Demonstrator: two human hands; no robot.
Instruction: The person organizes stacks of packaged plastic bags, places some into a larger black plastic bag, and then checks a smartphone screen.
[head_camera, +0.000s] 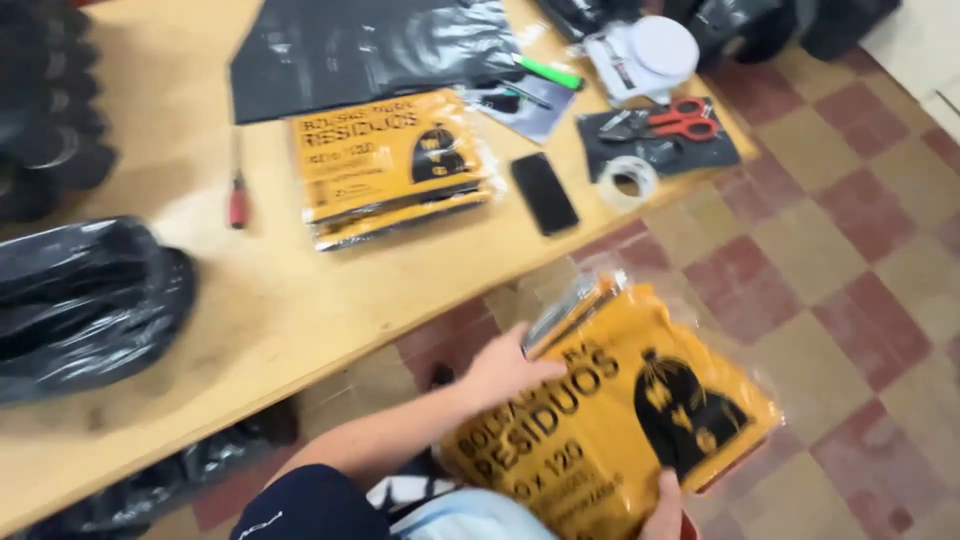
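Low in the head view I hold a clear-wrapped yellow packet of bin bags (620, 410) with black print, off the table and above the floor. My left hand (505, 368) grips its upper left edge, thumb on top. My right hand (665, 505) shows only at the bottom edge, fingers pressed on the packet's lower side. Two more yellow packets (390, 165) lie stacked on the wooden table (270, 300).
On the table: a black phone (545, 192), tape roll (627, 182), red scissors (675, 122), a white dispenser (645, 55), a green marker (550, 72), a red-handled screwdriver (238, 190), flat black plastic sheet (370, 45), a bundle of black bags (85, 300). Checkered tile floor (850, 260) lies right.
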